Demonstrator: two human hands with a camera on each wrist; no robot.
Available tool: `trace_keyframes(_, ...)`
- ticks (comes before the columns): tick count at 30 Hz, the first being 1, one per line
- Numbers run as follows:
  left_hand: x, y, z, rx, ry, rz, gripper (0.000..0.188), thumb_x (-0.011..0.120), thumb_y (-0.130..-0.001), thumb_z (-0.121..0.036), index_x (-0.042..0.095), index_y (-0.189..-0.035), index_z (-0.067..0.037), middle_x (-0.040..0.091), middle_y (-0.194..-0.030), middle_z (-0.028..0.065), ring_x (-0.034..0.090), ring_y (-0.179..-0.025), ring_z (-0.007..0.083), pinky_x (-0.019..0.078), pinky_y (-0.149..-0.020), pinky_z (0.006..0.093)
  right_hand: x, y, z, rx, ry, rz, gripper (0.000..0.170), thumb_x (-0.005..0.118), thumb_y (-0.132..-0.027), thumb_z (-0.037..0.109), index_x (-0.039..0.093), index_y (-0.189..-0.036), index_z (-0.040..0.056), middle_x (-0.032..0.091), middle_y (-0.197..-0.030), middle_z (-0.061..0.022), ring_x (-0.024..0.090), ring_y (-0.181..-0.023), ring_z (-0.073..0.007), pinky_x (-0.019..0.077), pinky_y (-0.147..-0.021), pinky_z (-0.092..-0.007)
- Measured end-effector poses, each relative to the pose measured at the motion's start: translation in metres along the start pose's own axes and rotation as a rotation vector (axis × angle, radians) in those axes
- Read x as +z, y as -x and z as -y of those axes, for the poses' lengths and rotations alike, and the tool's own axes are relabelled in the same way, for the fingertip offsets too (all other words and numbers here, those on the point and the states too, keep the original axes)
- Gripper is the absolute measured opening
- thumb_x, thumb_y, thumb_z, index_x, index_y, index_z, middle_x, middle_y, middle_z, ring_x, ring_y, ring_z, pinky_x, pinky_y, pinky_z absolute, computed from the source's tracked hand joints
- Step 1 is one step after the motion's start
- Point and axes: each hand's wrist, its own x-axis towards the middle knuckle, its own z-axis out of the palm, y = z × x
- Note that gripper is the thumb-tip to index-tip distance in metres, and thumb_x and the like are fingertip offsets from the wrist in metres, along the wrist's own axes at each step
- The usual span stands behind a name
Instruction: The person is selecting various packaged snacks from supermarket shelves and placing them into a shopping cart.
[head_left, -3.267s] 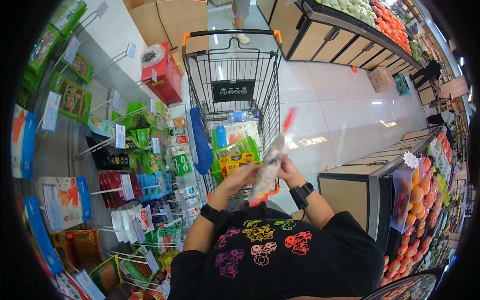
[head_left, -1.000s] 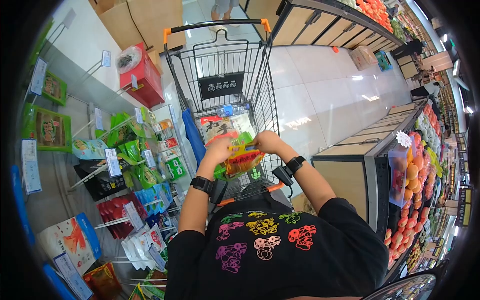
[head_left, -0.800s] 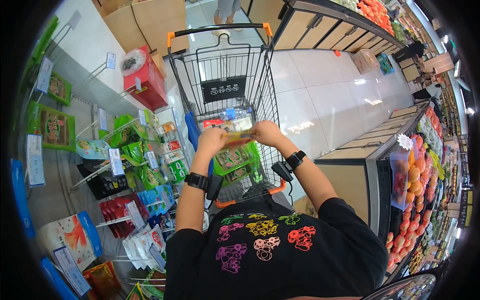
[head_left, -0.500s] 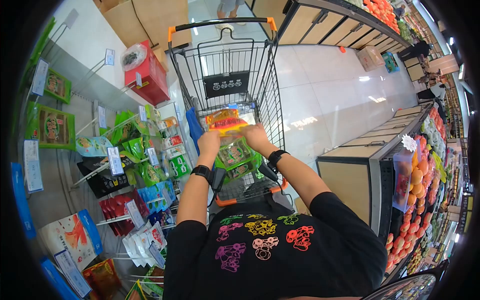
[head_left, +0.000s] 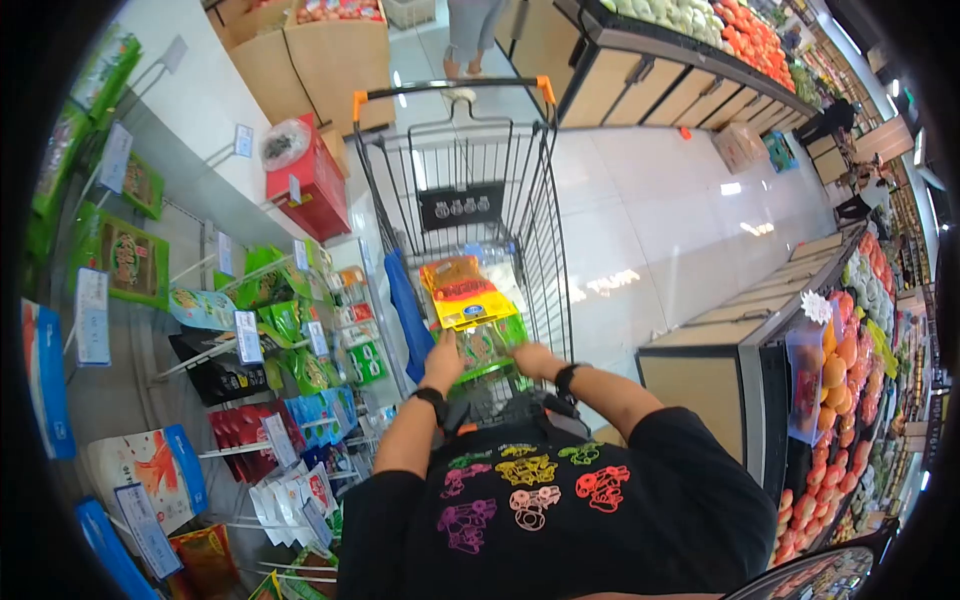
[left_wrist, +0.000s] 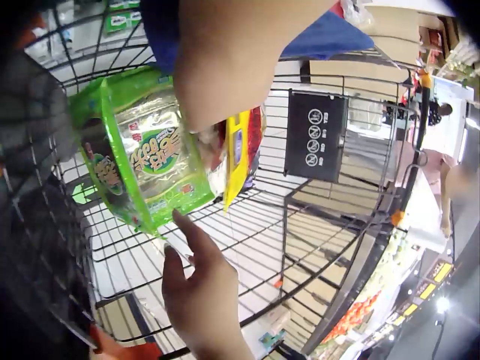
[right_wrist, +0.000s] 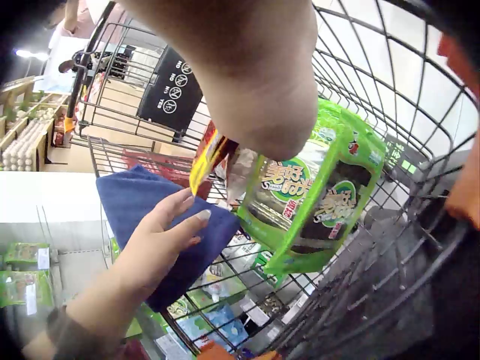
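In the head view, my left hand [head_left: 443, 362] and right hand [head_left: 537, 360] are low on either side of two green packets [head_left: 485, 347] with clear windows, inside the shopping cart [head_left: 455, 165]. A red and yellow packet [head_left: 465, 292] lies flat just beyond them, on top of other goods. The right wrist view shows my left hand [right_wrist: 161, 232] with relaxed, nearly straight fingers in front of a blue cloth [right_wrist: 150, 217]. My right hand [left_wrist: 199, 296], in the left wrist view, has thumb and forefinger apart, its fingertip right at the edge of the green packets [left_wrist: 146, 150].
A rack of hanging packets [head_left: 300, 365] with price tags lines the left side. A red box [head_left: 308, 185] stands beyond it. Fruit displays [head_left: 835, 380] on wooden cabinets [head_left: 690, 385] are to the right. Another person's legs [head_left: 468, 35] show past the cart.
The red and yellow packet, held in both hands half a second ago, now lies in the cart. Both hands have drawn back toward my body. The long white packet held earlier is out of my hands.
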Motion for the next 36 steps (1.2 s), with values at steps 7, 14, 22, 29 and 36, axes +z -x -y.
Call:
trace_keyframes(7,0.025,0.062,-0.015,0.023,-0.019,0.806,0.046,0.045,-0.081,-0.042,0.057,-0.102,-0.003,0.057,-0.102,0.0199,0.054,-0.094,0.0353,0.0418,-0.082,0.0404,0.099,0.028,-0.043,-0.137,-0.160,0.294,0.041,0.040,-0.083,0.040,0.059,-0.100,0.0071,0.060,-0.095,-0.0183,0.055,-0.089,-0.0353,0.0423,-0.079,-0.0416)
trace_keyframes(14,0.047,0.096,-0.012,-0.022,-0.006,0.691,0.053,0.034,-0.084,-0.044,0.060,-0.097,0.000,0.057,-0.102,0.0193,0.051,-0.097,0.0372,0.0389,-0.086,0.0403,0.084,0.061,-0.016,-0.182,-0.206,0.199,0.052,0.029,-0.086,0.048,0.058,-0.102,0.0086,0.059,-0.095,-0.0184,0.055,-0.089,-0.0360,0.0414,-0.080,-0.0407)
trace_keyframes(22,0.026,0.152,-0.094,-0.196,-0.281,0.338,0.042,0.032,-0.084,-0.039,0.064,-0.087,-0.012,0.062,-0.093,0.0131,0.058,-0.085,0.0322,0.0415,-0.077,0.0467,0.088,0.091,-0.021,-0.262,-0.158,0.139,0.059,0.027,-0.084,0.055,0.056,-0.107,0.0092,0.059,-0.101,-0.0143,0.056,-0.091,-0.0313,0.0416,-0.082,-0.0393)
trace_keyframes(29,0.056,0.220,-0.107,-0.115,-0.176,0.040,0.031,0.045,-0.080,-0.036,0.062,-0.092,-0.011,0.059,-0.095,0.0095,0.049,-0.103,0.0282,0.0342,-0.087,0.0455,0.097,0.131,-0.008,-0.300,-0.136,0.144,0.059,0.030,-0.083,0.057,0.058,-0.105,0.0088,0.061,-0.093,-0.0161,0.057,-0.088,-0.0332,0.0429,-0.079,-0.0394)
trace_keyframes(36,0.072,0.295,-0.111,-0.035,-0.084,-0.031,0.043,0.056,-0.076,-0.029,0.050,-0.113,-0.009,0.048,-0.117,0.0085,0.035,-0.118,0.0277,0.0246,-0.099,0.0423,0.142,0.141,-0.005,-0.159,-0.369,0.450,0.054,0.041,-0.082,0.055,0.061,-0.087,0.0057,0.059,-0.070,-0.0081,0.058,-0.062,-0.0175,0.0469,-0.057,-0.0300)
